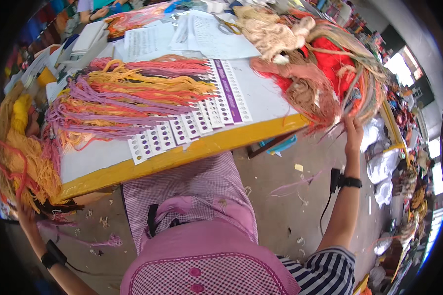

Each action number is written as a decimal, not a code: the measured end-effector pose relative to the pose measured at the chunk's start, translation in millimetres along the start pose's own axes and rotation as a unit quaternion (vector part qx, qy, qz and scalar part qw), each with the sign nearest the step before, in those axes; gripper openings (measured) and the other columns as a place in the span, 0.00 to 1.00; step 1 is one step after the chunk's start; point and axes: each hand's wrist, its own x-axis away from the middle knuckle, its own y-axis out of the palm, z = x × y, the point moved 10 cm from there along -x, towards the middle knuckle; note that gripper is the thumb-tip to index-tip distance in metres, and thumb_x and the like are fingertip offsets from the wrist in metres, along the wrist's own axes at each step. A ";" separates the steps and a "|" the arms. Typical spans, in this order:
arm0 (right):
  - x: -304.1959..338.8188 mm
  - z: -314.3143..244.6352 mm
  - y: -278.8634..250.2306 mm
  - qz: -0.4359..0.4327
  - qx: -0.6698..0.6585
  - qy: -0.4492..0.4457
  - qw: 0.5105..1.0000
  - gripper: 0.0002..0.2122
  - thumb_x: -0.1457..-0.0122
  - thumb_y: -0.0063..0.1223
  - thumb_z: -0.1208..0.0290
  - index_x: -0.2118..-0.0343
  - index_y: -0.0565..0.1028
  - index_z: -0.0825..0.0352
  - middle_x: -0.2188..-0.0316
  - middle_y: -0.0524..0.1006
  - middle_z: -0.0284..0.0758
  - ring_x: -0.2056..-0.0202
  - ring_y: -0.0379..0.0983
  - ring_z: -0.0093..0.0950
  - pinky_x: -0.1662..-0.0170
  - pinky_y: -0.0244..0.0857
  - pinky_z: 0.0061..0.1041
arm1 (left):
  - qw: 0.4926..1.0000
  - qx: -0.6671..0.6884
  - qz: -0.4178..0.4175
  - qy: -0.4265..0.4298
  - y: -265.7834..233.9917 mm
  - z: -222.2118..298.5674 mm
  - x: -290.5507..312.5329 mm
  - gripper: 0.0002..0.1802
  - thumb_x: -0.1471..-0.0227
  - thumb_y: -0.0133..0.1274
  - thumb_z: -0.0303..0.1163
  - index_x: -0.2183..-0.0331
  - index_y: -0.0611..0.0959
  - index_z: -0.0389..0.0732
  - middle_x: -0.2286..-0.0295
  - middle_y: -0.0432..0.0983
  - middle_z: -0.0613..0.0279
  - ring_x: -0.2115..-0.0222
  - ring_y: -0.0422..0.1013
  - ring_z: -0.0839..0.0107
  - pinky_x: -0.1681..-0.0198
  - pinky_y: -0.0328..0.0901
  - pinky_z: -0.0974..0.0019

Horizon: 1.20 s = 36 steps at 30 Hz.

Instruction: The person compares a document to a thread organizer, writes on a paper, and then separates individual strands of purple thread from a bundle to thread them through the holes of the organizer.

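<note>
At the far left end of the table, my left hand (26, 214) is at the lower edge of a hanging bundle of orange and yellow yarn (32, 157). A reddish-orange strand runs down to it; its fingers are too unclear to read. On the right, my right hand (353, 132) has its fingers closed on strands at the lower edge of a mixed yarn heap (330, 69) of red, brown and green. Between my hands, rows of orange, yellow and purple yarn skeins (133, 98) hang from punched white cards (187, 125), one with a purple band (227, 91).
The white table (270, 93) has a yellow front edge (206, 142). Printed papers (202, 37), scissors (227, 24) and cream yarn (266, 29) lie at the back. Yarn scraps (300, 184) litter the floor. Another person's hand (101, 14) shows at the far side.
</note>
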 end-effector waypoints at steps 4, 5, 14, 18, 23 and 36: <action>36.5 -114.2 104.0 -0.096 -0.242 -0.064 0.963 0.04 0.41 0.52 0.72 0.70 0.76 0.65 0.74 0.74 0.24 0.70 0.67 0.14 0.65 0.61 0.16 | 0.972 0.111 -0.189 -0.080 140.4 19.1 113.4 0.06 0.38 0.44 0.34 0.68 0.72 0.44 0.82 0.53 0.77 0.88 0.45 0.88 0.89 0.39 0.81; 48.5 -142.4 126.8 -0.129 -0.249 -0.069 0.957 0.04 0.42 0.53 0.74 0.71 0.77 0.67 0.76 0.75 0.26 0.70 0.68 0.15 0.65 0.62 0.17 | 0.941 0.146 -0.277 -0.130 181.2 16.7 140.0 0.08 0.39 0.45 0.35 0.67 0.73 0.41 0.81 0.57 0.76 0.88 0.46 0.88 0.89 0.39 0.81; 127.8 -291.9 266.1 -0.359 -0.241 -0.115 0.895 0.04 0.44 0.52 0.76 0.66 0.73 0.69 0.75 0.79 0.31 0.77 0.73 0.20 0.73 0.66 0.22 | 0.813 0.033 -0.553 -0.178 434.8 12.0 370.8 0.12 0.44 0.51 0.36 0.69 0.81 0.37 0.81 0.67 0.73 0.88 0.51 0.88 0.87 0.43 0.80; 115.9 -272.0 287.2 -0.376 -0.279 -0.052 0.882 0.06 0.45 0.54 0.74 0.67 0.74 0.70 0.78 0.78 0.34 0.81 0.73 0.23 0.76 0.65 0.21 | 0.775 0.022 -0.594 -0.213 475.5 -22.6 413.8 0.11 0.45 0.53 0.36 0.70 0.81 0.38 0.79 0.69 0.69 0.87 0.52 0.87 0.86 0.42 0.80; 121.7 -270.3 295.2 -0.343 -0.224 -0.077 0.909 0.07 0.47 0.56 0.72 0.69 0.76 0.70 0.79 0.77 0.34 0.80 0.72 0.21 0.75 0.64 0.20 | 0.724 -0.029 -0.571 -0.385 493.5 -104.7 441.9 0.10 0.46 0.52 0.32 0.67 0.78 0.35 0.75 0.74 0.59 0.86 0.55 0.86 0.86 0.44 0.80; 125.5 -295.1 276.1 -0.218 -0.109 -0.245 0.938 0.06 0.50 0.58 0.71 0.71 0.77 0.66 0.72 0.77 0.39 0.73 0.75 0.38 0.72 0.67 0.32 | 0.744 0.029 -0.567 -0.352 498.1 -104.3 446.9 0.10 0.46 0.50 0.33 0.73 0.77 0.35 0.74 0.76 0.59 0.87 0.56 0.84 0.87 0.45 0.78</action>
